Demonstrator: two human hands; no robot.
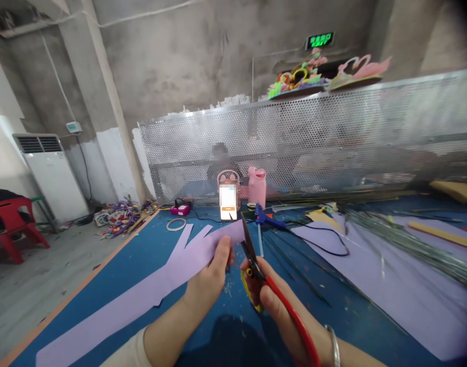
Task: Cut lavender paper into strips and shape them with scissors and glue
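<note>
My left hand pinches a long purple strip, which looks like thin foam or paper, near its far end. The strip runs down to the lower left over the blue table. My right hand grips scissors with red and yellow handles, blades pointing up and away. The blades stand at the strip's right-hand end; whether they touch it I cannot tell. Beyond my left hand lie narrower purple pieces, partly hidden under the strip.
A lit phone and a pink bottle stand at the back. Right of them are a blue glue gun with a black cord, thin green stems and a large purple sheet. A tape roll lies left.
</note>
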